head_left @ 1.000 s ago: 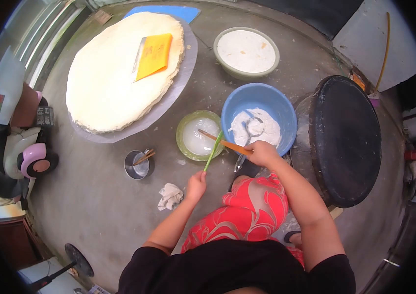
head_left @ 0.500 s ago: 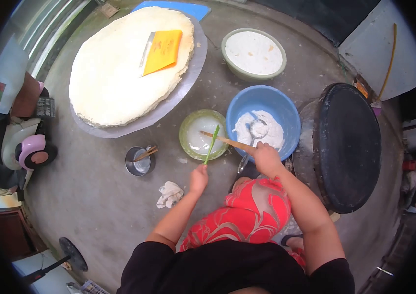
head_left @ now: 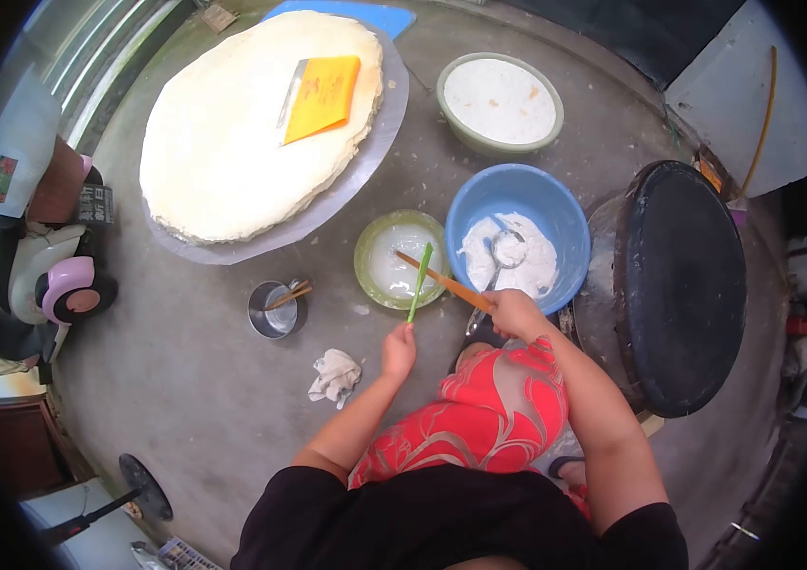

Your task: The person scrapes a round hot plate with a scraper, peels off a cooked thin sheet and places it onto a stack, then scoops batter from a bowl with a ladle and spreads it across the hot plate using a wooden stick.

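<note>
1. Gripping a green strip (head_left: 419, 285) by its near end, the left hand (head_left: 398, 351) is closed, just on the near side of the green bowl (head_left: 363, 275); it is the hand nearer to that bowl
2. The right hand (head_left: 517, 313) is closed round the wide near end of a wooden stick (head_left: 460, 291), to the right of the green bowl and on its near side
3. The stick's long axis slants forward and left from the right hand, over the bowl's right rim, its tip above or in the milky liquid (head_left: 392, 275); I cannot tell which
4. The strip points forward and slightly right, crossing the stick over the right part of the green bowl; whether the two touch is unclear
5. Right of the green bowl, close by, stands a blue tub (head_left: 515, 179) of white powder (head_left: 536, 273), with a ladle (head_left: 473, 324) leaning out over its near rim beside the right hand, so room is tight there
6. Left of the green bowl the gap is wider: bare floor (head_left: 194, 380) lies between it and a metal pot (head_left: 261, 320), and a crumpled cloth (head_left: 336, 376) lies on the near left
</note>
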`<state>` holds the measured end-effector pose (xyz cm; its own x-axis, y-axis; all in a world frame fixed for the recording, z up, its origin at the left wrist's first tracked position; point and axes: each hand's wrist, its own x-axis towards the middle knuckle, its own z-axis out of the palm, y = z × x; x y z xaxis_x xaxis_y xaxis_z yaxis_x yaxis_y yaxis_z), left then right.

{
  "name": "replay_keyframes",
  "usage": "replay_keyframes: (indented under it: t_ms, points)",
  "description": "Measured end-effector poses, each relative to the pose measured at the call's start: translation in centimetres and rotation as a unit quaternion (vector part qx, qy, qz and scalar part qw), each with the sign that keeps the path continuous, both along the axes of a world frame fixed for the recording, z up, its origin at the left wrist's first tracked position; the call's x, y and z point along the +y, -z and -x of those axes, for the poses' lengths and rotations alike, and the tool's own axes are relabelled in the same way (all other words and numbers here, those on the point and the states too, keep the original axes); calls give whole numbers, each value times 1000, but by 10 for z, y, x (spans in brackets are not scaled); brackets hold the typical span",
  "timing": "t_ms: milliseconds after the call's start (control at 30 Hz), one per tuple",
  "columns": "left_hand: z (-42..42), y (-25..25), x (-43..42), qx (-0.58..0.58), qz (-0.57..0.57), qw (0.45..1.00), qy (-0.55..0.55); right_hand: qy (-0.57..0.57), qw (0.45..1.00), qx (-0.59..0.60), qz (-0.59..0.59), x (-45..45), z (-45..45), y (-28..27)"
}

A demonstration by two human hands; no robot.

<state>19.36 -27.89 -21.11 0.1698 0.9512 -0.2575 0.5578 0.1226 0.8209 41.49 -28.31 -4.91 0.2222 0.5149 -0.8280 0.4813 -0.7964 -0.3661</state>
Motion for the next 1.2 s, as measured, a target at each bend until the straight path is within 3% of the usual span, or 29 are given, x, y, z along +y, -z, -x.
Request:
replay_keyframes:
  t_ms: [133, 200, 233, 333, 367, 400, 433, 467, 500, 533, 600, 633, 667, 700, 767, 833, 867, 900, 967, 1000, 1033, 1067, 1100, 1133, 1200]
  points:
    - [7, 46, 27, 46, 6, 999, -16, -59, 989, -61, -125, -30, -21, 22]
    - [10, 44, 41, 107, 49, 993, -18, -201, 930, -186, -246, -49, -34, 19]
    - [11, 45, 43, 105, 49, 993, -12, -196, 931, -190, -244, -57, -38, 9]
    - [8, 46, 41, 126, 101, 986, 39, -34, 954, -150, -258, -89, -43, -31]
    - [1, 37, 30, 234, -95, 967, 40, -26, 954, -154, -257, -102, -46, -31]
    - [-7, 27, 22, 327, -288, 899, 38, -5, 953, -161, -255, -117, -49, -29]
    - [-17, 17, 17, 323, -291, 900, 46, 17, 953, -169, -252, -134, -52, -29]
    - [-29, 6, 14, 230, -196, 950, 81, -50, 937, -232, -257, -151, -52, -31]
    - [-42, -7, 12, 135, -97, 979, 115, -42, 937, -235, -255, -165, -49, -35]
    - [-54, -18, 11, 39, 6, 989, 146, 53, 952, -173, -247, -178, -45, -41]
    - [-75, -32, 14, -145, 214, 945, 200, 203, 948, -90, -226, -210, -37, -44]
    - [-86, -36, 19, -144, 213, 944, 209, 212, 946, -92, -228, -227, -33, -43]
    - [-99, -39, 25, -197, 401, 884, 140, 265, 940, -78, -199, -244, -28, -43]
    - [-112, -42, 29, -238, 571, 783, 65, 318, 931, -64, -169, -261, -23, -43]
    - [-132, -47, 38, -262, 592, 758, 81, 312, 930, -100, -166, -295, -11, -34]
    - [-154, -44, 44, -347, 676, 649, -37, 305, 929, -134, -161, -317, -2, -26]
    - [-168, -61, 43, -326, 672, 660, -76, 314, 925, -141, -163, -324, 2, -22]
    - [-169, -27, 50, -322, 673, 662, -72, 322, 921, -147, -164, -328, 6, -19]
    - [-167, 65, 77, -352, 788, 499, 81, 319, 912, -173, -189, -328, 9, -8]
    - [-188, 28, 52, -91, 576, 811, 41, 299, 914, -192, -195, -328, 7, 1]
    - [-186, 11, 48, -87, 575, 812, 44, 279, 916, -210, -199, -328, 7, 5]
    - [-182, -2, 46, 137, 273, 915, 264, 260, 920, -224, -190, -325, 6, 3]
    - [-180, -18, 46, 331, -85, 835, 431, 265, 918, -224, -192, -326, 5, 5]
    - [-183, -61, 45, 367, -102, 798, 467, 232, 920, -251, -191, -329, 5, 9]
    - [-182, -77, 53, 379, -144, 787, 465, 202, 920, -278, -190, -333, 2, 13]
